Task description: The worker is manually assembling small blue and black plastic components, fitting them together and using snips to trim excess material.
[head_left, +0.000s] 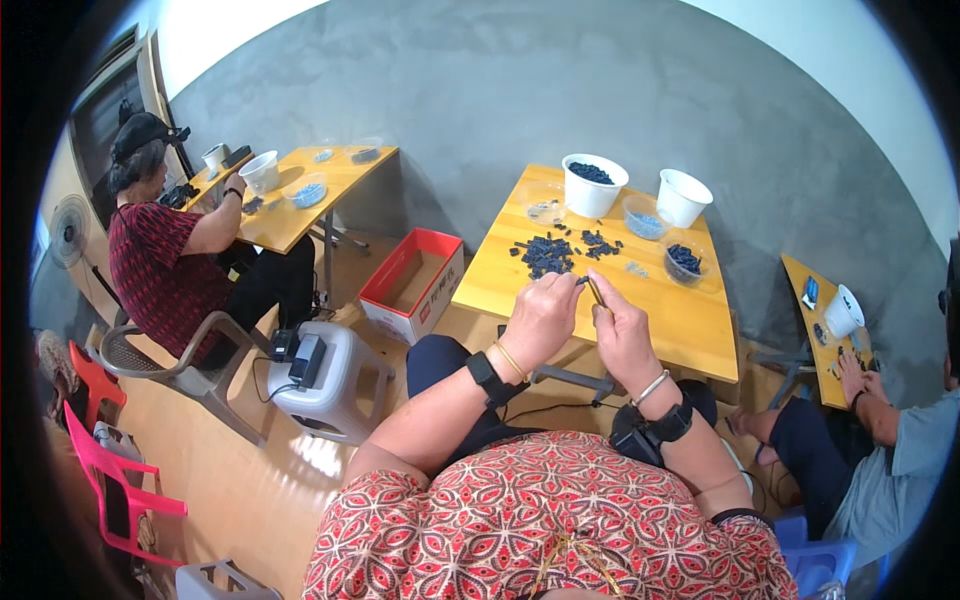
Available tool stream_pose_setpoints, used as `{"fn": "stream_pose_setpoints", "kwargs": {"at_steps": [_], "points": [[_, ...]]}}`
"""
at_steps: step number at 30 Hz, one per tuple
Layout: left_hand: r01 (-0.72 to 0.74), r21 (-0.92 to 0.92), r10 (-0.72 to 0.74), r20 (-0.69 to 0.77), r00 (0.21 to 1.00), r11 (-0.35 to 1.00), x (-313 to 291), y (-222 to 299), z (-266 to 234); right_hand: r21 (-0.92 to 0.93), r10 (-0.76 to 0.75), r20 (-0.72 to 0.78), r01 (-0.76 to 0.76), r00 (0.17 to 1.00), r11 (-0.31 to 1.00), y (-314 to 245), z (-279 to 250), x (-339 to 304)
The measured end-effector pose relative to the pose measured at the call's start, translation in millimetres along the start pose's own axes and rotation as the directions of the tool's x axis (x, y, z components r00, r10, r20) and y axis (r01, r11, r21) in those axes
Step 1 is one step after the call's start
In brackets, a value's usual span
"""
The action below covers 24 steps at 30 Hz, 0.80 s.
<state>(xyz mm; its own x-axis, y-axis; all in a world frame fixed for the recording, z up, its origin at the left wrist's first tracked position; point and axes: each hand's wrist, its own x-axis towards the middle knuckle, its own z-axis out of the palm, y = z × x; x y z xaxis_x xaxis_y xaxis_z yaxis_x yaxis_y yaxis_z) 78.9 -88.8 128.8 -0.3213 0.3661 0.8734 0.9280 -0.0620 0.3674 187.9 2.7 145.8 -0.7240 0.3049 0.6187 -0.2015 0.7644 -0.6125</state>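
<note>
Above the near edge of a yellow table [480, 285], my two hands are close together. My left hand [540, 322] is closed, its thumb and fingertips pinching a small black piece [581, 281]. In my right hand [626, 338] is a thin, dark and yellowish stick-like tool [597, 291], its tip close to that piece; its exact kind is too small to tell. Just beyond my hands lies a loose pile of small black pieces [545, 255], with a smaller cluster [600, 244] to its right. A clear bowl of black pieces [684, 262] stands right of my right hand.
Farther back stand a white bucket of black pieces [593, 190], another white bucket [684, 200] and a clear bowl with light-blue parts [645, 220]. A red-and-white box [412, 285] and grey stool [328, 385] are left. People work at tables on both sides.
</note>
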Motion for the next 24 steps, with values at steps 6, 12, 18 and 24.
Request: {"fn": "stream_pose_setpoints", "kwargs": {"at_steps": [6, 12, 18, 24], "points": [[-0.054, 0.128, 0.046, 0.061, 0.997, 0.990, -4.8, -22.6, 6.9, 0.034, 0.114, -0.002, -0.114, 0.993, 0.993, 15.1, 16.8, 3.9], [-0.052, 0.203, 0.022, 0.148, 0.989, 0.978, -7.5, -39.0, 14.5, 0.055, 0.237, 0.012, -0.238, 0.971, 0.970, 45.2, 33.8, 11.6], [-0.092, 0.252, 0.027, 0.248, 0.968, 0.963, -14.3, -50.2, 17.9, 0.177, 0.382, 0.093, -0.392, 0.920, 0.903, 59.8, 42.6, 9.4], [-0.152, 0.293, 0.019, 0.410, 0.912, 0.944, -16.8, -51.3, 18.0, 0.368, 0.573, 0.226, -0.614, 0.788, 0.699, 60.4, 43.3, 8.3]]}}
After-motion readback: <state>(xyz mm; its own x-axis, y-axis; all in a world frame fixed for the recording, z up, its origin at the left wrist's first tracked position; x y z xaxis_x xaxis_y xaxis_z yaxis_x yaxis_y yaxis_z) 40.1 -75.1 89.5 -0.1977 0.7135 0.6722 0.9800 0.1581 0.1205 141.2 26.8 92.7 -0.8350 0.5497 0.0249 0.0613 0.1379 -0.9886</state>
